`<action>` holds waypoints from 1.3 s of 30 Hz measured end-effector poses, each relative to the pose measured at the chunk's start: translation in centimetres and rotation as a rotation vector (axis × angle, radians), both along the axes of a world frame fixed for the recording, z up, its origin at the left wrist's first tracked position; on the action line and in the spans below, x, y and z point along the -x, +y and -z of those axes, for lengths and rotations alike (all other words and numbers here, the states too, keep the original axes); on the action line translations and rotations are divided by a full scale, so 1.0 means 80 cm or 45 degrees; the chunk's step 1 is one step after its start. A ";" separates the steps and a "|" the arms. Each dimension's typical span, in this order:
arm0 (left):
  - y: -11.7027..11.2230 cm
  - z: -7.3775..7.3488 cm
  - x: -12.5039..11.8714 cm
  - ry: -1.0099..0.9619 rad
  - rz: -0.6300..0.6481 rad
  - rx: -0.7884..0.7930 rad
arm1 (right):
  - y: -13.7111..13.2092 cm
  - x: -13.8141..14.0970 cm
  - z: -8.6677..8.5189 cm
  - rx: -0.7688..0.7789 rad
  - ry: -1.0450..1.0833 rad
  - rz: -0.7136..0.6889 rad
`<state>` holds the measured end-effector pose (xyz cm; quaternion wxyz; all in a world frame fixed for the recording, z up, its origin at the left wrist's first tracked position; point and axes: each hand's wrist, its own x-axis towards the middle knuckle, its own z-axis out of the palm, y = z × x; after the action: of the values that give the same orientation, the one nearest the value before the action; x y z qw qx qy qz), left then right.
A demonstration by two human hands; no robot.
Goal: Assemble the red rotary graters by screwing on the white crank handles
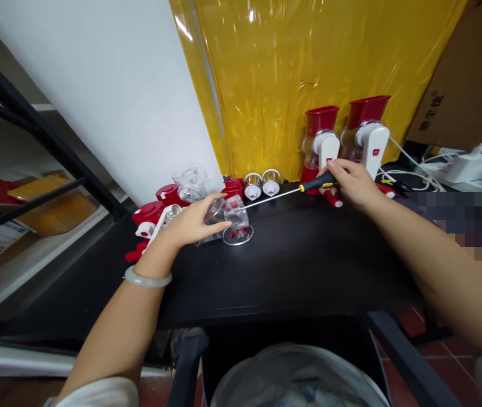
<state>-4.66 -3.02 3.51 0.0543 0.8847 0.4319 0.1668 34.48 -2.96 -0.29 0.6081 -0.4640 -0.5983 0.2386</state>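
Cardboard box (456, 73), upper right: dark characters (430, 113), apparently Chinese, running slantwise up its side; too blurred to read surely. Small ® mark (434, 93) at their upper end, legible. Two red-and-white machines by the yellow sheet: each white arm bears a small red label, the right one (376, 152) with pale marks, too small to read. Left shelf: white printed label (1, 243), lettering illegible.

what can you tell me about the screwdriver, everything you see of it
The screwdriver has a dark handle with yellow accents and a long, thin, straight shaft that looks like metal. The right hand grips the handle. It's held above the black table, the shaft slanting down leftward to a clear plastic part; whether the tip touches it is unclear.
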 end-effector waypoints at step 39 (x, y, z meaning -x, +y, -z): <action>0.016 -0.066 0.013 -0.793 -0.026 -0.331 | 0.031 -0.023 0.007 -0.163 0.356 0.403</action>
<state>-5.70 -1.78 8.82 0.0688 0.7864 0.3786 0.4832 36.31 -0.50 -0.89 0.7432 -0.4749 -0.4419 0.1636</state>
